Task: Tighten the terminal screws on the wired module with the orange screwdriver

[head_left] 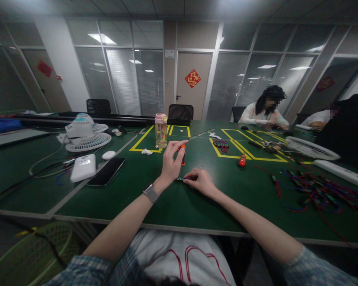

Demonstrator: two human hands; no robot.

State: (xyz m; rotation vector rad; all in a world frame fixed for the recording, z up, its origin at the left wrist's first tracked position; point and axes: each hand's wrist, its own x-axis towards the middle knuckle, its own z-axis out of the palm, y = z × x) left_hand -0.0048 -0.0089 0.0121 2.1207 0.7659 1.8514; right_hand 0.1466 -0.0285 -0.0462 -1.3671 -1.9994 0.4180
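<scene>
My left hand [172, 161] is closed around the orange handle of a screwdriver [183, 156]. The screwdriver stands upright, its thin shaft reaching down to a small green circuit board [179, 179] on the table. My right hand [200, 181] pinches at the right end of that board, where a bit of blue wire shows. Whether these fingers hold the wire, the board or both is hard to see. On the right lies a heap of similar boards with red and blue wires [319, 190]. A smaller bundle of wired boards [222, 145] sits inside a yellow-taped rectangle.
A water bottle [160, 131] stands beyond my left hand. To the left are a phone [107, 171], a white power bank [83, 168] and a white fan [88, 137]. A second orange-handled tool [242, 160] lies to the right. A co-worker [265, 107] sits across the green table [155, 198].
</scene>
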